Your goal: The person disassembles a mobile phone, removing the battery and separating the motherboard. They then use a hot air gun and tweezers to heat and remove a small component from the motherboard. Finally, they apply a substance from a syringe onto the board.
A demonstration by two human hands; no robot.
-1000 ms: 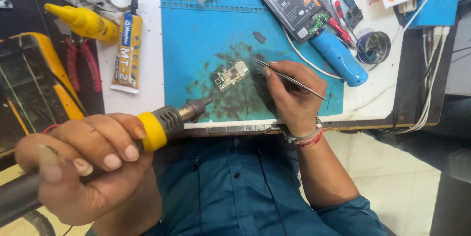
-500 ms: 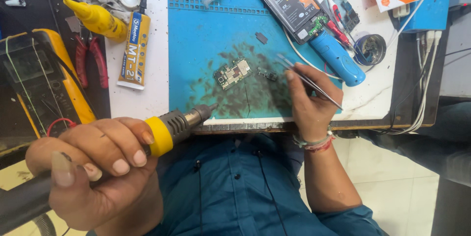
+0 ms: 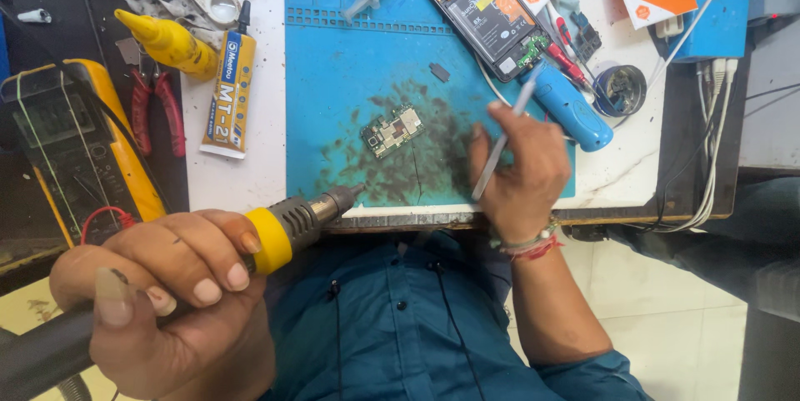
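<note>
- The left hand (image 3: 167,293) is wrapped tight around a hot air tool (image 3: 283,226) with a yellow ring. Its metal tip sits just at the near edge of the blue mat (image 3: 350,59). The tool's back end runs out of the picture at the bottom left.
- Left of the mat lie a yellow meter (image 3: 75,151), red pliers (image 3: 158,114), a yellow bottle (image 3: 167,41) and a glue tube (image 3: 227,93). The meter is partly cut off by the dark side of the picture.
- A small circuit board (image 3: 393,129) lies in the middle of the mat, on a dark smudgy patch.
- The right hand (image 3: 517,172) rests on the right part of the mat, just beside the board. Its fingers are closed around thin metal tweezers (image 3: 500,147). The lower tweezer tips are hidden by the hand, which looks a bit blurry.
- At the far edge of the mat lies an open phone (image 3: 479,9), with its insides showing.
- Right of the mat are a blue tool (image 3: 567,105) and a small round tin (image 3: 621,89). What is in the tin is too hard to see.
</note>
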